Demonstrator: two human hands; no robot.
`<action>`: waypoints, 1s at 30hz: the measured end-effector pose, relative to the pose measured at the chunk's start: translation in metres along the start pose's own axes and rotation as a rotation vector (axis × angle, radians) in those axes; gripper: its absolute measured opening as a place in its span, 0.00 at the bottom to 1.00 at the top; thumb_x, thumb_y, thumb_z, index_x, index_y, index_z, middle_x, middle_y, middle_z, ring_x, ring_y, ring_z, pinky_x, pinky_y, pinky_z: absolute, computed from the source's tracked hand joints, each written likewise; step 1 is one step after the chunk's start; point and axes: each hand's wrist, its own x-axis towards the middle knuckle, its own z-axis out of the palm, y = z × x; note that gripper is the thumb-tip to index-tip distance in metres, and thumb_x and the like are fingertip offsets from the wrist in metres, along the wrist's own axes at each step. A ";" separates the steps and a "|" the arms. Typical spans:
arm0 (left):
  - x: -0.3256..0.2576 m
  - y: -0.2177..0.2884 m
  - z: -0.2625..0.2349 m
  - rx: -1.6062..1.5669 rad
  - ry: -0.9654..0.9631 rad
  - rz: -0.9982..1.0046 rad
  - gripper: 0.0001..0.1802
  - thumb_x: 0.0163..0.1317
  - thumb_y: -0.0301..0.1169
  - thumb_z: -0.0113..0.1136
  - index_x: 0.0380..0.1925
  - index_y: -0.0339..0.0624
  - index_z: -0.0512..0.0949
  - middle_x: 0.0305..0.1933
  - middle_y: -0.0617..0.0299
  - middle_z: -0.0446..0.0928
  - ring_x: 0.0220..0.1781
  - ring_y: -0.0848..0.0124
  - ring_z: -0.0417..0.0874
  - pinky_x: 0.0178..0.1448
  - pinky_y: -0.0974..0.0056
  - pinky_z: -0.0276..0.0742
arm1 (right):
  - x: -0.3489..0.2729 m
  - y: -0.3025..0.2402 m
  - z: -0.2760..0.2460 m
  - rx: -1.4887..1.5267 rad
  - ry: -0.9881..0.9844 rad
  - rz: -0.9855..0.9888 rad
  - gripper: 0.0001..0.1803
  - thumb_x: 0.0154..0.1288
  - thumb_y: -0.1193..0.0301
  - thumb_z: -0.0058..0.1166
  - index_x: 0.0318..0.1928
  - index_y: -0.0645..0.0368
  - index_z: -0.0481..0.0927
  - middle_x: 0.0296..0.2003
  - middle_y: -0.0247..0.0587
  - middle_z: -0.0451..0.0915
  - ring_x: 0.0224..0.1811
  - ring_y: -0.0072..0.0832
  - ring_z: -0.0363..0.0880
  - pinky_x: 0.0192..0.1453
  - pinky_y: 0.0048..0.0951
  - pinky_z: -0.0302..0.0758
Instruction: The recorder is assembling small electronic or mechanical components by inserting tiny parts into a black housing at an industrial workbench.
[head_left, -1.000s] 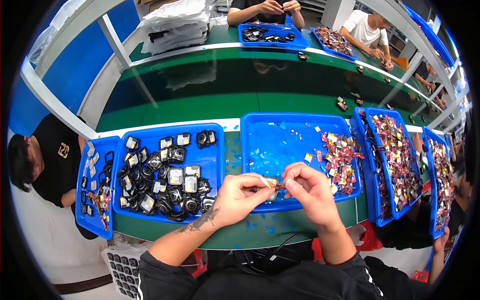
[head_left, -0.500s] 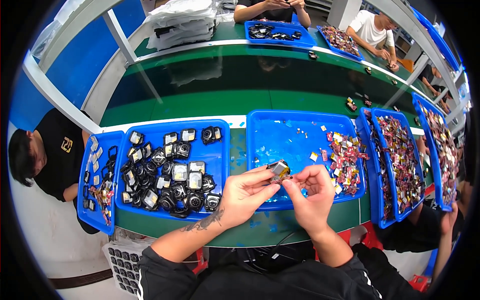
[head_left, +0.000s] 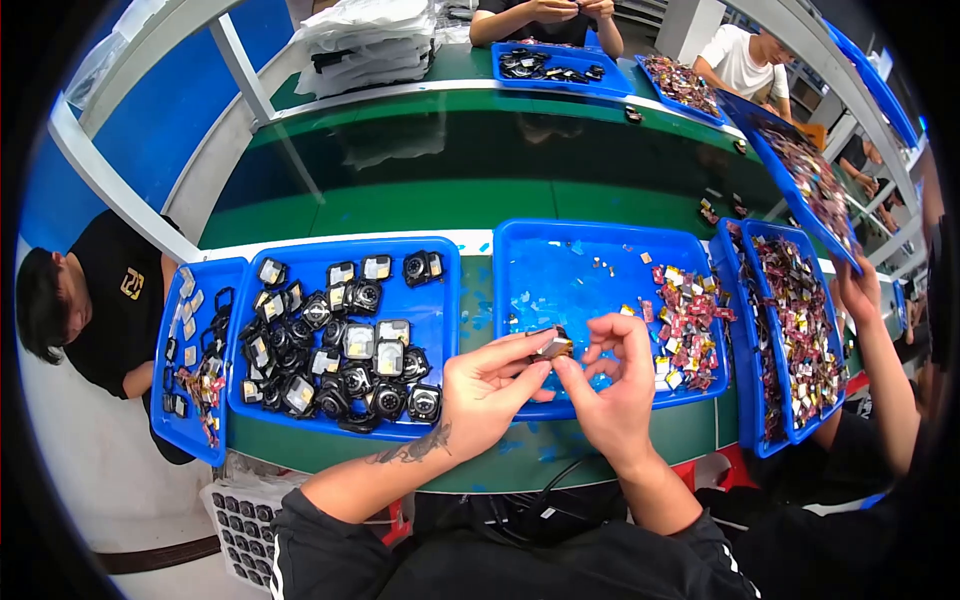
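A small electronic module (head_left: pixel 553 345), silver and dark with a bit of amber tape, is pinched between the thumb and fingers of my left hand (head_left: pixel 490 385). It is above the near edge of a blue tray (head_left: pixel 510 240). My right hand (head_left: pixel 612 390) is close beside it, with the thumb against or very near the module's lower side. The other right fingers are curled loosely, apart from the thumb. Small red circuit boards (head_left: pixel 690 325) with silver and yellow pieces are heaped in that tray's right side. Left of it, another blue tray (head_left: pixel 452 290) holds black watch-like cases (head_left: pixel 360 342).
Far left, a narrow blue tray (head_left: pixel 238 275) holds mixed parts beside a seated person (head_left: pixel 115 290). At right stand stacked blue trays (head_left: pixel 750 400) of boards. A co-worker's hand (head_left: pixel 858 290) holds a tilted tray (head_left: pixel 790 180). Beyond lies a green conveyor belt (head_left: pixel 400 210).
The module has turned in my left hand, and my right fingers have spread away from the thumb. At right, the co-worker's tray has swung up and away toward the belt.
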 end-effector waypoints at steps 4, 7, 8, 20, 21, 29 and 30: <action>-0.003 0.002 -0.004 -0.017 -0.049 -0.008 0.23 0.66 0.19 0.55 0.62 0.39 0.72 0.58 0.55 0.75 0.52 0.71 0.81 0.48 0.69 0.84 | 0.002 -0.003 0.001 0.249 -0.124 0.184 0.18 0.56 0.81 0.64 0.46 0.64 0.73 0.36 0.36 0.76 0.35 0.18 0.76 0.33 0.18 0.76; 0.001 0.010 0.004 0.033 -0.048 -0.055 0.32 0.68 0.20 0.50 0.72 0.44 0.56 0.66 0.52 0.68 0.55 0.70 0.79 0.52 0.66 0.82 | 0.008 0.005 -0.002 0.046 -0.184 0.018 0.20 0.57 0.82 0.62 0.50 0.64 0.73 0.35 0.36 0.76 0.35 0.18 0.77 0.35 0.20 0.77; 0.002 0.014 0.003 0.267 -0.016 0.060 0.33 0.68 0.22 0.51 0.72 0.44 0.55 0.65 0.50 0.69 0.55 0.64 0.80 0.54 0.62 0.81 | 0.019 0.004 -0.003 0.031 -0.220 0.028 0.19 0.57 0.81 0.61 0.50 0.65 0.73 0.34 0.36 0.77 0.34 0.18 0.77 0.35 0.20 0.78; 0.048 -0.001 -0.108 1.889 0.210 0.282 0.27 0.61 0.31 0.57 0.60 0.37 0.67 0.61 0.38 0.69 0.60 0.49 0.73 0.62 0.50 0.70 | 0.248 0.156 0.008 -0.502 -0.235 0.416 0.29 0.28 0.65 0.82 0.35 0.57 0.82 0.38 0.44 0.84 0.43 0.36 0.83 0.47 0.33 0.78; 0.049 0.007 -0.108 1.841 0.190 0.253 0.21 0.59 0.29 0.58 0.53 0.37 0.70 0.52 0.41 0.73 0.53 0.49 0.76 0.57 0.51 0.73 | 0.242 0.154 0.006 -0.561 -0.218 0.365 0.29 0.29 0.64 0.82 0.36 0.57 0.83 0.39 0.45 0.84 0.44 0.38 0.83 0.48 0.34 0.78; 0.051 0.030 -0.086 1.600 0.354 0.352 0.16 0.60 0.31 0.62 0.48 0.38 0.78 0.36 0.48 0.83 0.33 0.53 0.84 0.41 0.55 0.79 | 0.215 0.074 -0.068 -0.512 -0.097 0.031 0.10 0.56 0.70 0.62 0.38 0.61 0.83 0.32 0.46 0.85 0.37 0.36 0.85 0.45 0.34 0.79; 0.046 0.033 -0.087 1.588 0.375 0.370 0.17 0.58 0.31 0.65 0.47 0.38 0.79 0.36 0.49 0.83 0.32 0.55 0.85 0.40 0.56 0.80 | 0.207 0.061 -0.075 -0.519 -0.138 0.007 0.11 0.56 0.70 0.62 0.38 0.62 0.83 0.32 0.47 0.85 0.37 0.36 0.85 0.44 0.34 0.79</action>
